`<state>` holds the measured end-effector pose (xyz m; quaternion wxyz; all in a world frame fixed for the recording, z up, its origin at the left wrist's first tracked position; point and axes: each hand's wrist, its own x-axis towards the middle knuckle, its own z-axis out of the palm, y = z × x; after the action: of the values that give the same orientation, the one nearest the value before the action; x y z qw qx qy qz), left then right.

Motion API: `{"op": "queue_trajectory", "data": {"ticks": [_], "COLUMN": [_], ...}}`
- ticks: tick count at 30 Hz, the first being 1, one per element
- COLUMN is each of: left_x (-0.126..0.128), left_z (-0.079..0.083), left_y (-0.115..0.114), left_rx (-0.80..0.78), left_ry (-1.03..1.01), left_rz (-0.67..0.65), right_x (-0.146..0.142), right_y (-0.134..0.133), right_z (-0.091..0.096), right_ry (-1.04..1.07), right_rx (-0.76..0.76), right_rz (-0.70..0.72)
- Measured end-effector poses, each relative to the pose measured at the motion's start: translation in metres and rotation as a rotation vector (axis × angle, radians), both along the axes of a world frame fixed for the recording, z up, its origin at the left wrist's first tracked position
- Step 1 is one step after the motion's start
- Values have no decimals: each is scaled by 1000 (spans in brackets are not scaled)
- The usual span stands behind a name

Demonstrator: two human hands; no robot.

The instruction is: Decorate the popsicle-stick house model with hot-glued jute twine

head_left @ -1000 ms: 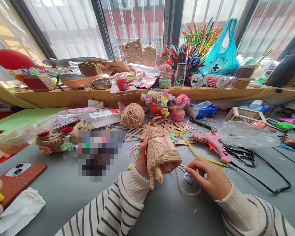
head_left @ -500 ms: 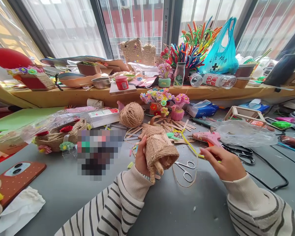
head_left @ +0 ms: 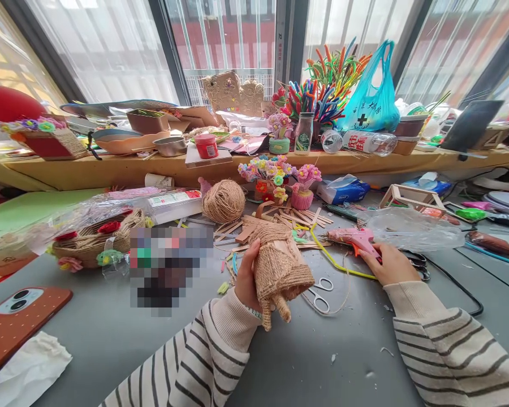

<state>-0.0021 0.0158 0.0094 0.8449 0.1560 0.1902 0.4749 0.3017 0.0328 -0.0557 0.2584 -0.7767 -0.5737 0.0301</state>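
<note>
My left hand (head_left: 249, 278) is closed around a twine-wrapped craft piece (head_left: 275, 257), tilted with its open end toward the lower right. Two short twine-covered legs stick out below it, and a pale wooden patch shows on its side. To the right, my right hand (head_left: 392, 267) has its fingers closed on the handle of a pink hot glue gun (head_left: 356, 238), which lies on the table. A bent yellow pipe cleaner (head_left: 334, 261) runs along the table to just beneath that hand. White-handled scissors (head_left: 321, 297) lie beside the craft piece, with a loose strand of twine around them.
A ball of twine (head_left: 224, 201) and scattered wooden sticks (head_left: 305, 217) lie behind. Fluffy flower pots (head_left: 302, 198), a tissue pack (head_left: 343, 189) and a clear plastic bag (head_left: 415, 229) stand farther back. A twine basket (head_left: 95, 240) and a phone (head_left: 29, 316) are on the left.
My right hand has let go of the yellow pipe cleaner and moved onto the glue gun's handle. The craft piece in my left hand has shifted slightly down and right in view.
</note>
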Motion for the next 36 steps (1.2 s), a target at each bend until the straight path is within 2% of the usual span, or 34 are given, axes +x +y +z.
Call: {"op": "queue_trajectory", "data": {"ticks": [2,7,11,15,18,23,29,36], "left_x": [0,1,1,0,1,4,7,9], "left_z": [-1,-1,-2,-5,-4,-4,-7,-21], "left_y": [-2,-3,-2,-2,-3,-5,-6,-5], "left_rx": [9,30,88,121,121,52,138,198], "left_ry": [23,90,100,110,135,175,240,328], "left_rz": [-2,113,20,40,-12,61,42,99], "right_x": [2,-3,-18,-33,-40,-51,-62,-68], "right_y": [2,-1,-9,-16,-20,-26,-32,-37], "right_z": [-3,-3,5,14,19,27,34,33], "right_ry": [38,116,159,224,270,306,234,286], "right_rx": [-24,10,147,263,315,324,357,336], "right_rz": [3,-16,-36,-44,-38,-7,117,139]}}
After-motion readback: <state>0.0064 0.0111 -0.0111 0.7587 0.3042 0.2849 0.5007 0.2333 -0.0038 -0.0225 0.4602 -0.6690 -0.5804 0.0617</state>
